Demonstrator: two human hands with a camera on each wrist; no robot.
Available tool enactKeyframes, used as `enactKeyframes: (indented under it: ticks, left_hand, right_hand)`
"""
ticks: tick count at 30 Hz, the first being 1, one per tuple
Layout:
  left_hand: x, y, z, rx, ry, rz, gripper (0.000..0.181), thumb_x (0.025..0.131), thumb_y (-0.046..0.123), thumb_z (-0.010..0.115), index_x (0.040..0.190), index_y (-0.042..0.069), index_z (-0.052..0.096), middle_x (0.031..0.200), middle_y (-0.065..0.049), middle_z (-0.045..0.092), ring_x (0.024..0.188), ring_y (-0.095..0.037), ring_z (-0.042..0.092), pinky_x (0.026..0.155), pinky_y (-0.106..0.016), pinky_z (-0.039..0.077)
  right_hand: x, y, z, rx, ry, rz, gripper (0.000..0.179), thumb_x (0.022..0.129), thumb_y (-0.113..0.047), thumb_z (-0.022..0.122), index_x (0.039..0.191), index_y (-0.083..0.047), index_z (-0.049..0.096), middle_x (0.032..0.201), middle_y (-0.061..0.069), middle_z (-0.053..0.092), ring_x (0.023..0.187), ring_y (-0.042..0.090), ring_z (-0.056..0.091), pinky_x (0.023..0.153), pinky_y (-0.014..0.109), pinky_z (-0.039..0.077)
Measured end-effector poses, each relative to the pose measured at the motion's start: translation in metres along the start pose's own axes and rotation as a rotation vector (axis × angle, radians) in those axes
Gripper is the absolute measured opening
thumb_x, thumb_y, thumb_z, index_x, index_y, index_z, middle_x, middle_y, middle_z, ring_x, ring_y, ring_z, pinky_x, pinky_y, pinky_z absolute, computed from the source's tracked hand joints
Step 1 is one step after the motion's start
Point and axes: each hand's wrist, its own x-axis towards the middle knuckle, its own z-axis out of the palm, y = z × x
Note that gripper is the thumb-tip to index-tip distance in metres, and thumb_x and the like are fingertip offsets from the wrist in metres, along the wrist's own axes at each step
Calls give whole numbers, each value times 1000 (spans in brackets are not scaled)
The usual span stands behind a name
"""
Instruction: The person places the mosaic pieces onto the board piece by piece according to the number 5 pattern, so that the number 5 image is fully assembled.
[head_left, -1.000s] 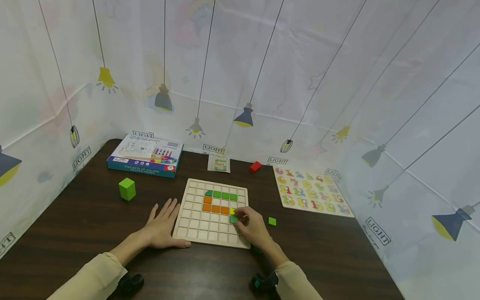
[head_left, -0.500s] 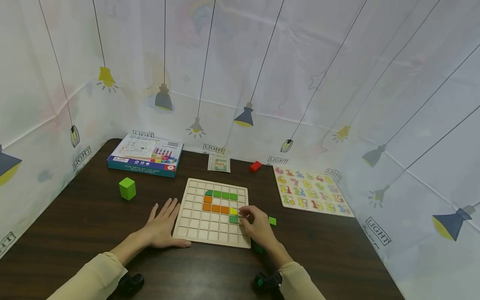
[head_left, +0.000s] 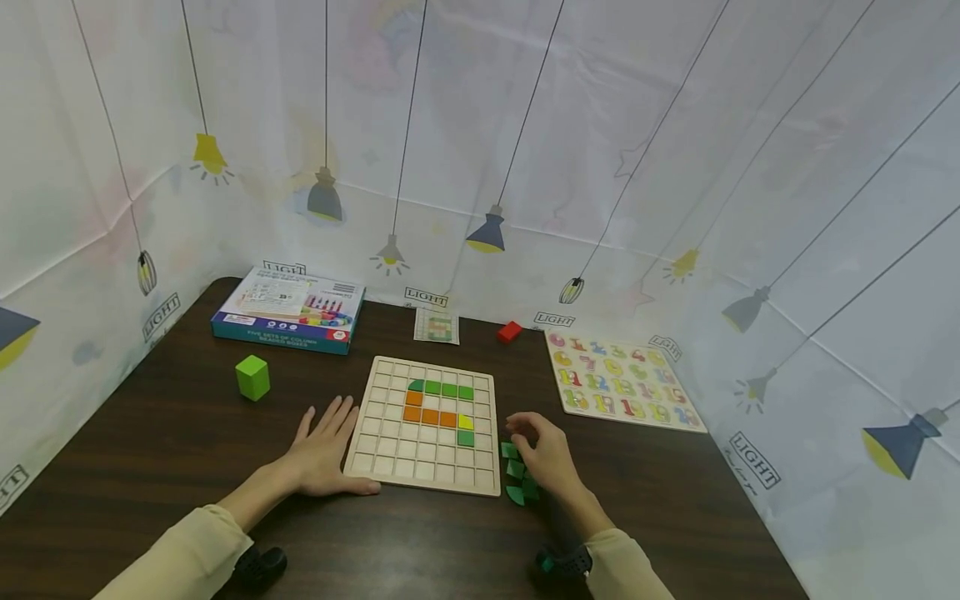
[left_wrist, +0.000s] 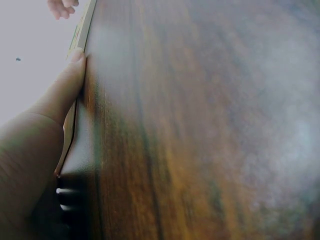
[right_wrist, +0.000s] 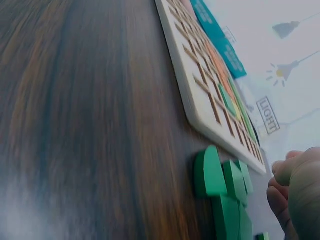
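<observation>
The right hand [head_left: 546, 457] hangs just beside the right edge of the grid board [head_left: 405, 472] and partly covers a small heap of green pieces [head_left: 515, 469], so their full number cannot be counted. Its fingers are loosely bent, with a narrow gap between thumb and forefinger; in the right wrist view this hand is cut by the picture's right edge, and the lowest green pieces run out at the bottom. The left hand [head_left: 322, 458] is spread wide and flat on the desk [head_left: 675, 517], its thumb touching the near left corner of the board; the left wrist view shows of it mainly the thumb, and the board there is only a thin edge, its cells hardly seen. The board lies in the middle, between both hands, and bears a row of green pieces, several orange pieces [head_left: 431, 416], a yellow piece [head_left: 466, 422] and, below it, one more green piece. Behind the board lie a small card [head_left: 436, 326], whose pattern is too small to read surely, and a red block [head_left: 509, 332]. On the left stand a light green block [head_left: 252, 378] and a flat box [head_left: 281, 333], its top partly hidden under a paper [head_left: 275, 297] with unreadable print. A number board [head_left: 622, 379] lies on the right, near the printed curtain [head_left: 480, 125].
</observation>
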Motion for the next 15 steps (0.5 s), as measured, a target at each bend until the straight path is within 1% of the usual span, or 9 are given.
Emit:
enactKeyframes:
  ticks: [5,7,12,15]
  left_hand:
    - [-1,1,0,-7,-3,-2,133,59,92,47,149,-2,18,155,-19,9,142,-35,3,106,-60,-3]
    - [-1,1,0,-4,-4,-2,133,59,92,46,149,-2,18,155,-19,9,142,-35,3,106,-60,-3]
    - [-1,0,0,-1,0,0,132,59,91,48,149,-2,18,155,-19,9,142,-35,3,106,-60,-3]
    - [0,1,0,-5,-1,1,132,60,90,50,149,-2,18,155,-19,9,142,-35,3,106,-60,-3]
  right_hand:
    - [-5,6,-7,-24,-3,22,22,84,7,66,103,-5,66,93,3,67,85,15,62,76,40,52]
    - [-7,8,-8,-29,-5,28,22,83,7,66,103,-5,66,93,4,67,86,16,62,75,40,51]
    - [-10,9,-10,-41,-17,47,23,83,5,67,103,-7,66,93,3,67,86,16,62,72,39,50]
    - [-11,9,-10,-43,-33,64,24,83,5,67,103,-8,66,93,2,66,86,15,62,73,37,50]
